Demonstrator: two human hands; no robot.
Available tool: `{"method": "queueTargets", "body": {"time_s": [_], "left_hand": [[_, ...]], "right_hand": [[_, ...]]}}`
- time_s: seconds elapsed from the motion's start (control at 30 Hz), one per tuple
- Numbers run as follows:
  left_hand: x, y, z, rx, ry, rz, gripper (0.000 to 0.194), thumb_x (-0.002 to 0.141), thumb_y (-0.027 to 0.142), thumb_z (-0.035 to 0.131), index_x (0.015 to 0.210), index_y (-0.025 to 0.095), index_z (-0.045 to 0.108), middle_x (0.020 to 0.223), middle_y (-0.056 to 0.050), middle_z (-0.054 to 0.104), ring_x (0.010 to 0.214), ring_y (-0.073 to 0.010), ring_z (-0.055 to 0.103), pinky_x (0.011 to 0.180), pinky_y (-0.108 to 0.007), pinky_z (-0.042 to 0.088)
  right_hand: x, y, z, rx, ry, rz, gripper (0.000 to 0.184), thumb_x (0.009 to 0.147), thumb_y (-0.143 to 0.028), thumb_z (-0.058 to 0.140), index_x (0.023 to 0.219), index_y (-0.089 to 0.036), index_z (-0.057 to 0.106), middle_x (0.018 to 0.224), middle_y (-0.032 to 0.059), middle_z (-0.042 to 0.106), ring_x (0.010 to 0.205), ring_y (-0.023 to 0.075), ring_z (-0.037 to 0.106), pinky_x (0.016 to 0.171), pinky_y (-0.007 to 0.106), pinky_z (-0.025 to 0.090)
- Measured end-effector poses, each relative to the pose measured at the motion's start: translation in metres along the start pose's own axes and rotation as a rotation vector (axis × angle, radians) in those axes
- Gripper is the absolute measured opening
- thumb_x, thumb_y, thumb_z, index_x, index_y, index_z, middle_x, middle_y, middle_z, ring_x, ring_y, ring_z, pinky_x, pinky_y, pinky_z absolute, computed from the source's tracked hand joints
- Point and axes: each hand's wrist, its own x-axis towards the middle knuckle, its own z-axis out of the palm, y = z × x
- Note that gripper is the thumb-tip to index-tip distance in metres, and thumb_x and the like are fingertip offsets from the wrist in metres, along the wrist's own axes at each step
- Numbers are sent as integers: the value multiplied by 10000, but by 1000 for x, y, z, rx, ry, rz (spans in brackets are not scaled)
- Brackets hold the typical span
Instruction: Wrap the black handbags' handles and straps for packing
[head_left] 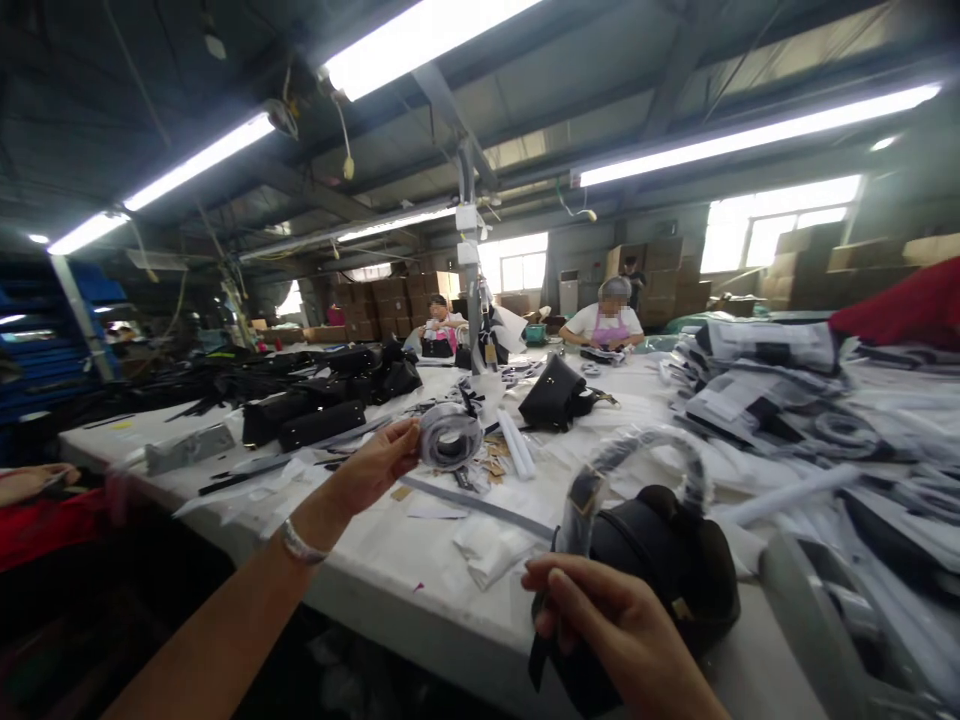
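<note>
My left hand (386,462), with a silver bracelet on its wrist, pinches a ring-shaped grey coil (451,437) by its left edge, above the table. The coil looks like a rolled strap in clear wrap. A black handbag (667,565) stands at the front right, its arched handle (651,440) covered in clear plastic. In front of the bag's left side is my right hand (600,605), thumb and fingers pressed together; whatever lies between them is hidden. A dark strap end hangs just below those fingers.
On the white table (420,580), black bags (322,425) lie at the left and another black bag (553,392) at the centre. Wrapped pieces (765,390) pile up right. A grey tray (825,620) stands front right. Co-workers (611,318) sit across; another person's hand (37,483) shows far left.
</note>
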Motion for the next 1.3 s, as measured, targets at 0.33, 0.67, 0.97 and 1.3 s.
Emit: {"method": "queueTargets", "body": {"time_s": [0.33, 0.67, 0.97, 1.3], "left_hand": [[-66, 15, 105, 412, -409, 538, 132, 878, 266, 659, 1000, 232, 698, 1029, -76, 698, 947, -217, 641, 831, -298, 500], [-62, 6, 145, 343, -464, 565, 260, 901, 240, 622, 1150, 292, 672, 1256, -56, 649, 876, -164, 683, 800, -273, 551], [35, 36, 195, 219, -283, 198, 504, 845, 584, 569, 1112, 173, 688, 1133, -89, 699, 1056, -251, 619, 913, -336, 476], [40, 58, 182, 157, -675, -59, 422, 824, 540, 647, 998, 164, 731, 954, -65, 724, 867, -193, 640, 788, -284, 489]], "right_hand": [[-29, -26, 3, 743, 123, 79, 312, 760, -459, 782, 876, -171, 747, 748, 10, 601, 657, 84, 520, 578, 149, 438], [-59, -8, -32, 542, 441, 7, 357, 685, -470, 836, 899, -197, 752, 808, 22, 705, 683, 101, 587, 595, 154, 444], [-25, 4, -68, 618, 606, -22, 331, 621, -316, 898, 887, -189, 748, 855, -9, 702, 667, 79, 610, 689, 173, 525], [14, -2, -65, 227, 602, -60, 427, 699, -461, 809, 974, -139, 751, 848, 55, 722, 672, 129, 566, 515, 195, 344]]}}
